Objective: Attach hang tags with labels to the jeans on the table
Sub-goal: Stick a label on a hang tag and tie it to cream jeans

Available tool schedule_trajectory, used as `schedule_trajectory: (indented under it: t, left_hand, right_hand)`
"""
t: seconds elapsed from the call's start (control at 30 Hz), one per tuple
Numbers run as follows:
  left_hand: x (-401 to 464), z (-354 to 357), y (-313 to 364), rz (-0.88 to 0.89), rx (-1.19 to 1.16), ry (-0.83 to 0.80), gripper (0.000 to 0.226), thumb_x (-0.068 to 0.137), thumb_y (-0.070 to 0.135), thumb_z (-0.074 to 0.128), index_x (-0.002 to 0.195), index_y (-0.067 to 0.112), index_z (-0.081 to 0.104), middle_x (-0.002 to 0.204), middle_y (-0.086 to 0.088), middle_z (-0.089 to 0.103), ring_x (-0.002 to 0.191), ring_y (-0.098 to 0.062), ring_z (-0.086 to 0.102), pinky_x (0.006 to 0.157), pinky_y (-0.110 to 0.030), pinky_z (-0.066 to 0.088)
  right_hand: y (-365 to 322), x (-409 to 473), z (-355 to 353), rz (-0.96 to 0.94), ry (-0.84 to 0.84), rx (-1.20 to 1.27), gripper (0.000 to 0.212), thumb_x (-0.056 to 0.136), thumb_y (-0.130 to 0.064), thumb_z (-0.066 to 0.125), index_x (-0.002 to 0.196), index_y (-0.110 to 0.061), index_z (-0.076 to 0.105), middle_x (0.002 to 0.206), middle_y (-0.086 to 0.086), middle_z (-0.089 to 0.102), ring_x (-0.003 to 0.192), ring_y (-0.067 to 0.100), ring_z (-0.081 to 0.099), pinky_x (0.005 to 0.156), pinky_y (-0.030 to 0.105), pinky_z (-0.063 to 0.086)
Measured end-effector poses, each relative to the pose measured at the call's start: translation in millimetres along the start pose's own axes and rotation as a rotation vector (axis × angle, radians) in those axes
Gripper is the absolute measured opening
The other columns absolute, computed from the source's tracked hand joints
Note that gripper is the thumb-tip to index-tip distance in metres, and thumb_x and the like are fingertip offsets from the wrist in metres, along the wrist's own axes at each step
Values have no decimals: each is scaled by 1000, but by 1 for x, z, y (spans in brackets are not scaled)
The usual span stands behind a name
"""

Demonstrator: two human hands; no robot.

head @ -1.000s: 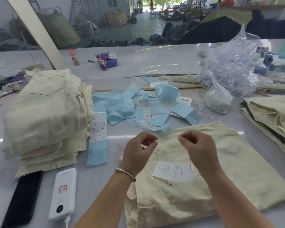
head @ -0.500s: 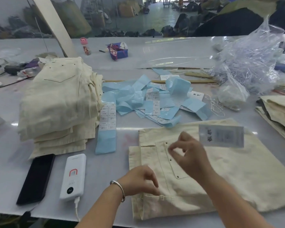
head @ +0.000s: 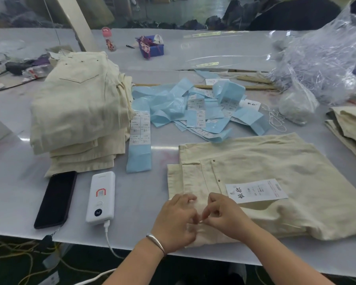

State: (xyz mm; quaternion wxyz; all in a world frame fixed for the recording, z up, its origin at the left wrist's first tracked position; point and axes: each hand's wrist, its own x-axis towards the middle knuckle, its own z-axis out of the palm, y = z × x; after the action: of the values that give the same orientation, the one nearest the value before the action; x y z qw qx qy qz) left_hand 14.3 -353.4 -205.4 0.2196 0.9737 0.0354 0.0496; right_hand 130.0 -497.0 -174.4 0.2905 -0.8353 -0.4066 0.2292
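A folded pair of cream jeans [head: 275, 161] lies flat at the table's near right. A white hang tag [head: 256, 190] with printed text rests on it by the back pocket. My left hand [head: 176, 221] and my right hand [head: 220, 214] meet at the waistband near the table's front edge, fingers curled. The right fingers pinch something thin and white, seemingly the tag's string; the left fingers grip the waistband fabric there. What passes between the fingertips is too small to make out. Blue label backing strips [head: 193, 108] with white stickers lie scattered behind the jeans.
A tall stack of folded cream jeans [head: 78, 108] stands at left. A black phone [head: 56, 199] and a white power bank [head: 100, 197] with cable lie at front left. A clear plastic bag [head: 321, 58] fills the back right; more jeans [head: 349, 128] sit at far right.
My right hand came down from holding the tag in the air to the waistband, and the tag now lies on the jeans. Both hands have closed together at the front edge.
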Motion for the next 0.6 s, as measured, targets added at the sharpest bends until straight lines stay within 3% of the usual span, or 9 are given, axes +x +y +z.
schedule_trajectory:
  t: [0.1,0.3,0.4,0.47,0.6]
  left_hand:
    - [-8,2,6,-31,14,141,10,62,34,68,70,28,64,111,8,58,104,-15,55,81,-25,39]
    - [-19,-2,17,-45,-40,413,2,74,30,67,72,29,68,66,14,56,65,-3,51,60,-27,45]
    - [-23,3,28,-198,-163,453,10,71,30,75,73,27,65,53,13,53,48,-2,48,49,-13,37]
    - [-25,10,32,-313,-224,479,17,71,33,76,68,26,61,50,14,52,45,-2,45,46,-6,30]
    - [-27,18,38,-409,-396,486,8,74,25,81,71,27,75,55,28,57,55,4,57,54,-7,41]
  right_hand:
    - [-1,3,3,-7,-10,-68,4,80,-21,73,79,-18,76,74,-9,40,69,4,41,66,22,33]
    - [-3,12,-2,-31,-109,-86,5,81,-23,69,79,-24,74,76,-9,41,70,1,42,67,19,35]
    - [-1,16,-7,-59,-214,-91,5,81,-24,70,82,-26,74,78,-10,41,75,3,43,70,18,37]
    - [0,18,-9,-71,-271,-80,7,80,-20,71,83,-25,75,79,-11,42,79,5,44,71,19,39]
    - [6,20,-14,-39,-314,92,12,76,-12,73,75,-24,74,79,-10,45,69,3,46,66,16,37]
